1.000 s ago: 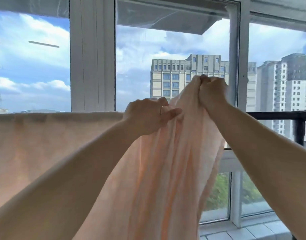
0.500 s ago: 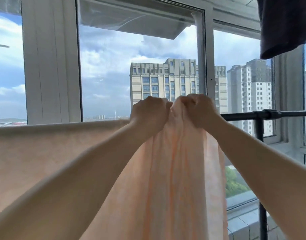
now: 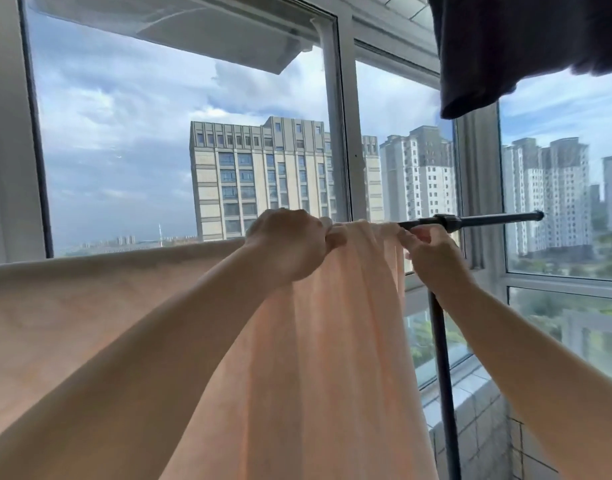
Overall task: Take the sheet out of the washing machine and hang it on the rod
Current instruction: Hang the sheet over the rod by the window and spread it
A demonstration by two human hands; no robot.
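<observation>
A pale peach sheet (image 3: 315,358) hangs over a black rod (image 3: 488,219) that runs across in front of the window. To the left the sheet lies spread flat over the rod; in the middle it is bunched into folds. My left hand (image 3: 290,242) grips the bunched top edge at rod height. My right hand (image 3: 432,251) pinches the sheet's right edge where it meets the bare rod. The rod under the sheet is hidden.
The rod's black upright post (image 3: 443,375) stands just right of the sheet. A dark cloth (image 3: 505,46) hangs from above at top right. Large windows (image 3: 342,150) with white frames close the space behind the rod, above a tiled sill (image 3: 470,410).
My hands have lowered the bunched sheet onto the rod and moved apart, the right one sliding toward the bare rod. The view has shifted right, showing the rod's end.
</observation>
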